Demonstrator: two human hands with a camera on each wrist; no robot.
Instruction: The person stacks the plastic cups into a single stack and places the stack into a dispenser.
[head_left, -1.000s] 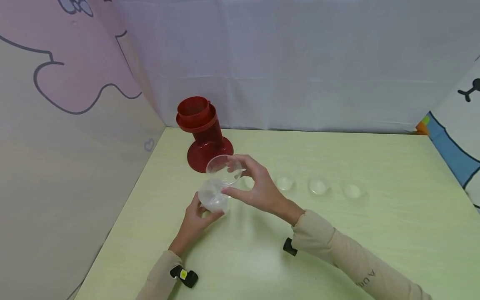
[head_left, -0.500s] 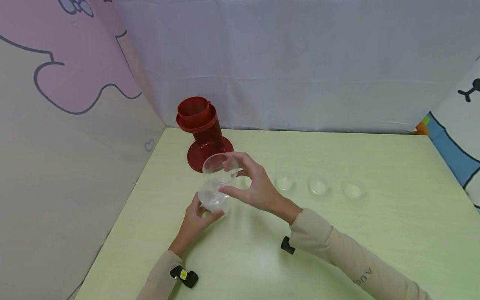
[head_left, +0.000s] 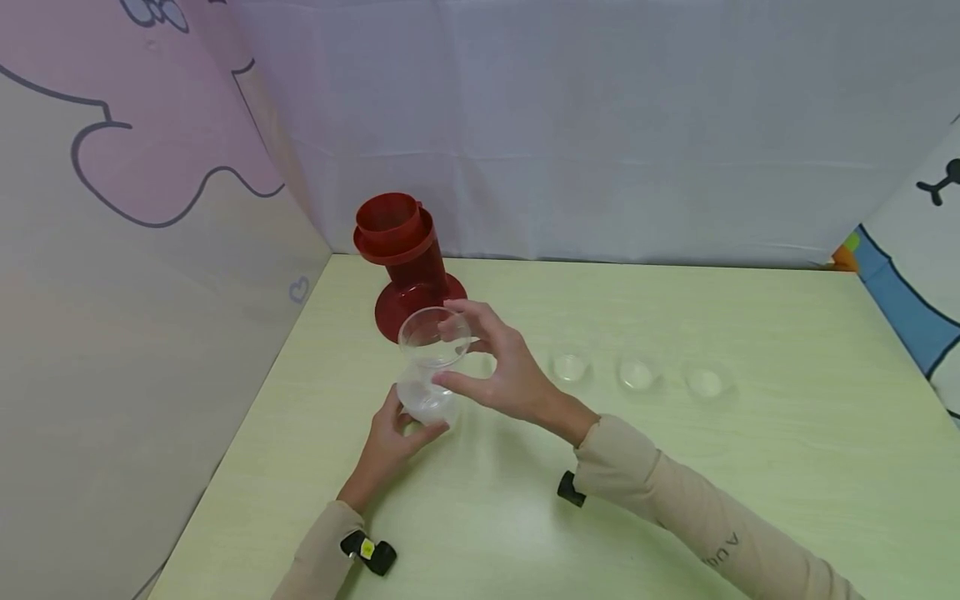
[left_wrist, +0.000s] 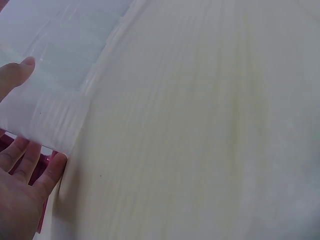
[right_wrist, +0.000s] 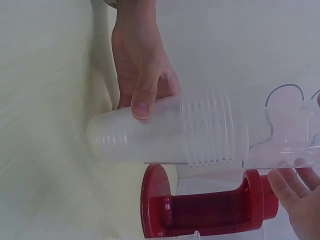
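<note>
Two hands are busy with clear plastic cups, over the desk (head_left: 487, 517) in front of the red stand (head_left: 418, 268). The left hand (head_left: 392, 450) has its thumb and fingers around a stack of cups (head_left: 424, 403), so its grip is holding that stack just in front of the red stand. The right hand (head_left: 517, 377) has its grip pinching the side of the loose cup (head_left: 427, 343), which is just past the mouth of the stack and, in the head view, covers part of the red stand's round foot. I can't tell if the loose cup and the stack are touching.

Three more cups stand in a row to the right of the red stand: the first cup (head_left: 570, 367) nearest to it, then the second cup (head_left: 637, 372), then the third cup (head_left: 707, 381). They are apart from each other. One more seems to peek out behind the right hand, but most of it is hidden.

I think the cup work is only partly done. The row cups already stand on their own. The loose cup is not on the desk, and the stack has lots of rims, too many to count well, so plenty of cups look left inside each other.
</note>
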